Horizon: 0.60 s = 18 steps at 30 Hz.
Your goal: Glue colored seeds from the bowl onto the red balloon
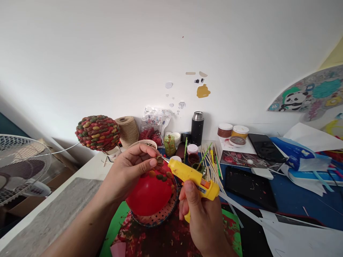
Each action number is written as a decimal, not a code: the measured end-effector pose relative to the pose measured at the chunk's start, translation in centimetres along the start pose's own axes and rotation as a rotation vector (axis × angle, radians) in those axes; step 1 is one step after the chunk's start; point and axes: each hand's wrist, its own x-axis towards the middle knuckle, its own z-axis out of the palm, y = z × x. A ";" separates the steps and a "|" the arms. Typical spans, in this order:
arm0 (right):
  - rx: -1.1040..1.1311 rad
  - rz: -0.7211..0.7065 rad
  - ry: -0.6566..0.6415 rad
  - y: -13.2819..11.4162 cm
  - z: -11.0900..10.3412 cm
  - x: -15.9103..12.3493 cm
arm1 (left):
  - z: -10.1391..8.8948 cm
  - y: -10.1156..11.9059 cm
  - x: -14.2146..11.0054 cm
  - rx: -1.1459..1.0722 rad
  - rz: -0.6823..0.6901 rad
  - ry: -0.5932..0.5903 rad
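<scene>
Bare right hand (200, 217) is wrapping its fingers around a yellow glue gun (186, 172), while the left hand (120, 175) is pinching a small brown piece (159, 160) between thumb and forefinger at the metal nozzle (166, 159). Just below, a red balloon (148, 194) is sitting in a woven basket (172, 204), its upper side bearing a curving row of painted pieces (161, 177).

The closeness is posing the chief hazard — a hot tip could be burning the left fingers if either hand slips. Glue, if dripping, could be landing on the balloon below; a brush of the nozzle against its thin skin could be bursting it. A white strip (241, 207) is trailing beyond the gun, possibly a cord, and could be dragging on the aim if it snags.

The right hand is hiding the trigger, and whether it is being squeezed is unclear. The left hand is covering part of the balloon and a bowl (146, 142) behind; glue on the piece is not showing clearly. At the bench's (89, 169) far left, the frame is cutting off a fan (4, 180).
</scene>
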 end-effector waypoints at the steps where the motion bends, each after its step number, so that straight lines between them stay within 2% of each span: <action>1: 0.003 0.003 0.001 0.0 0.0 0.0 | 0.0 0.0 0.0 0.002 0.002 0.001; 10: 0.017 -0.012 -0.067 1.5 -0.5 0.7 | -0.3 -0.1 0.1 0.040 0.028 0.018; 15: 0.047 0.012 0.008 0.7 0.0 0.4 | -0.4 -0.1 0.2 0.061 0.037 0.033; 18: 0.043 0.017 0.007 0.3 0.2 0.4 | -0.4 -0.1 0.2 0.051 0.042 0.034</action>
